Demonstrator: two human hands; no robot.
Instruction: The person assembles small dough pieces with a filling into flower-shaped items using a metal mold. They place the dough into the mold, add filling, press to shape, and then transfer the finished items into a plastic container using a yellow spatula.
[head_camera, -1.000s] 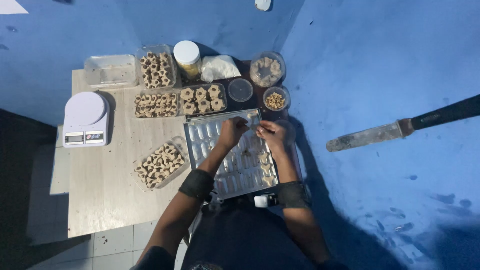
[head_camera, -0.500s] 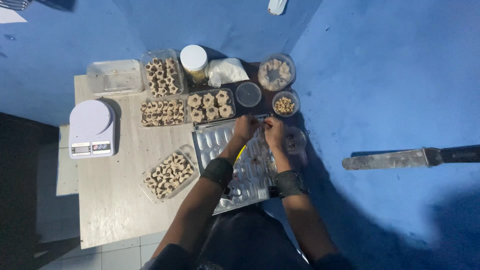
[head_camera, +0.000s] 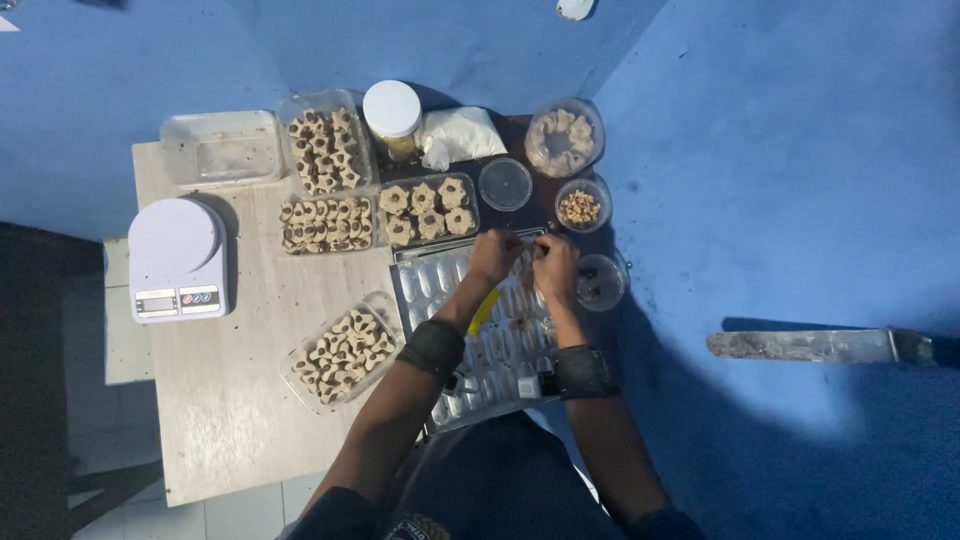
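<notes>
You are working with both hands close together over the far end of a metal mould tray (head_camera: 440, 290) lying at the table's right edge. Your left hand (head_camera: 493, 255) and right hand (head_camera: 556, 268) are nearly touching, fingers curled as if pinching something small between them; what they are gripping is too small to tell, so I cannot tell whether either hand is actually closed on anything. A yellow tool (head_camera: 483, 311) is lying on the tray beneath your left wrist. Just beyond your hands a clear tub of flower-shaped cookies (head_camera: 428, 209) is sitting, with a small bowl of nuts (head_camera: 580, 207) and a round lid (head_camera: 505, 184) near it. A white kitchen scale (head_camera: 176, 260) is standing well apart at the left, on the wooden table (head_camera: 230, 420).
</notes>
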